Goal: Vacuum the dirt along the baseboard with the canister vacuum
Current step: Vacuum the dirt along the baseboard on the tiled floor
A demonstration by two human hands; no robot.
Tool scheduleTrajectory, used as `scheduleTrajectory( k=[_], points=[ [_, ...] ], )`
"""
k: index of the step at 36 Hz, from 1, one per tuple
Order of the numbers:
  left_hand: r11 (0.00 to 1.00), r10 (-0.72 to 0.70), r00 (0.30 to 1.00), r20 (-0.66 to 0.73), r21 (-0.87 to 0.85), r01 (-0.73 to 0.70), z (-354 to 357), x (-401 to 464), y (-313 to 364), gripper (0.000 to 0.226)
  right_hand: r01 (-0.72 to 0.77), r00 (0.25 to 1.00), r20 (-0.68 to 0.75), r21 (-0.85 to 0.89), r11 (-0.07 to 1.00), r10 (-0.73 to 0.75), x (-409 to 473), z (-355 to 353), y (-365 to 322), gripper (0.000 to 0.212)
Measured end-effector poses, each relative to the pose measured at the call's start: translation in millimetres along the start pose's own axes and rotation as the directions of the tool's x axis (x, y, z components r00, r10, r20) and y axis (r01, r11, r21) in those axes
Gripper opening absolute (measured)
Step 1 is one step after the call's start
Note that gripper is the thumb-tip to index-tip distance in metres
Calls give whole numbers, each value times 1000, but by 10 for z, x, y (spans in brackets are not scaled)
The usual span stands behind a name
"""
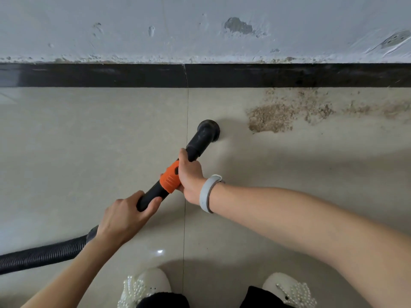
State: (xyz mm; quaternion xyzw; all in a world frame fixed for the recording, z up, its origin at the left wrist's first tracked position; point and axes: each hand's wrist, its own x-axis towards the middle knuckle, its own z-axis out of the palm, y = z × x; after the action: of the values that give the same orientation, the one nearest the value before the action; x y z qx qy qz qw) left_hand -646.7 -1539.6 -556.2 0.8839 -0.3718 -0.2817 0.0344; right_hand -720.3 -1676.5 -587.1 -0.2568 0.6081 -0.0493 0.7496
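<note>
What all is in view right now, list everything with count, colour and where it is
vacuum nozzle: one, black, on the floor left of the dirt
vacuum wand: one, black with orange collar, centre
hose: one, black ribbed, lower left
dirt: one brown patch, scattered rightward along the baseboard
baseboard: one, black, foot of wall
wall: one, white, chipped, top
floor: beige tiles
shoes: two, white, beaded, bottom
wristband: one, grey, right wrist
left hand: grips the wand's rear
right hand: grips the wand at the collar

Black vacuum nozzle (208, 130) on tile, left of brown dirt (287, 112) along black baseboard (93, 75).
</note>
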Motion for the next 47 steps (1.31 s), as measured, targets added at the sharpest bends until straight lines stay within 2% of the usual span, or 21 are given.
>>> scheduleTrajectory(
  k=[5, 12, 17, 19, 20, 21, 23, 24, 26, 28, 29, 31, 32, 33, 35, 38, 41, 44, 47],
  points=[
    [997, 73, 997, 26, 1, -73, 30, -148, -144, 61, -58, 997, -42, 67, 996, 61, -58, -34, 215, 79],
    [978, 180, 982, 66, 92, -185, 80, -220, 37, 66, -85, 994, -56, 90, 992, 90, -184, -473, 198, 38],
    [963, 205, 968, 148, 144, -226, -10, -262, -25, 71, -120, 992, -35, 5, 993, 120, -403, -602, 209, 24],
    [967, 179, 971, 161, 154, -204, -69, -303, -94, 74, -146, 989, -7, -99, 984, 146, -500, -568, 179, 27],
    [971, 162, 973, 165, 148, -187, -102, -314, -136, 72, -147, 988, 24, -205, 968, 155, -534, -565, 145, 32],
    [977, 141, 977, 162, 139, -163, -139, -327, -183, 66, -129, 985, 64, -347, 929, 161, -574, -574, 93, 39],
    [985, 99, 984, 145, 127, -117, -204, -350, -275, 55, 9, 983, 144, -657, 753, 115, -595, -662, 5, 56],
    [987, 84, 987, 135, 127, -101, -220, -357, -328, 51, 127, 981, 189, -777, 616, 36, -571, -725, -30, 60],
    [988, 69, 990, 124, 128, -85, -226, -358, -459, 51, 329, 939, 287, -910, 254, -189, -498, -855, -106, 58],
    [992, 70, 990, 126, 98, -82, -219, -346, -585, 66, 364, 848, 386, -922, -131, -363, -429, -968, -195, 46],
    [993, 77, 990, 120, 83, -88, -213, -343, -632, 72, 366, 798, 449, -891, -269, -402, -407, -1007, -236, 40],
    [992, 90, 989, 119, 80, -100, -215, -339, -674, 67, 391, 713, 587, -787, -477, -384, -326, -1050, -299, 46],
    [991, 89, 988, 123, 87, -100, -223, -337, -680, 60, 413, 679, 640, -737, -535, -358, -271, -1053, -318, 51],
    [991, 86, 988, 128, 96, -98, -235, -336, -683, 53, 435, 650, 677, -704, -562, -345, -230, -1035, -341, 55],
    [989, 82, 987, 140, 114, -99, -253, -329, -691, 48, 475, 643, 696, -690, -547, -320, -169, -972, -391, 62],
    [985, 81, 986, 147, 140, -102, -265, -346, -698, 51, 510, 698, 680, -691, -512, -223, -144, -890, -428, 53],
    [977, 113, 983, 148, 165, -137, -227, -398, -623, 50, 527, 677, 696, -685, -502, -239, -149, -905, -345, 47],
    [969, 177, 975, 132, 147, -196, -126, -430, -486, 49, 517, 650, 721, -651, -555, -240, -170, -911, -200, 48],
    [952, 198, 972, 123, 212, -221, -48, -444, -386, 56, 503, 642, 730, -631, -591, -233, -214, -871, -79, 49]
  ],
)
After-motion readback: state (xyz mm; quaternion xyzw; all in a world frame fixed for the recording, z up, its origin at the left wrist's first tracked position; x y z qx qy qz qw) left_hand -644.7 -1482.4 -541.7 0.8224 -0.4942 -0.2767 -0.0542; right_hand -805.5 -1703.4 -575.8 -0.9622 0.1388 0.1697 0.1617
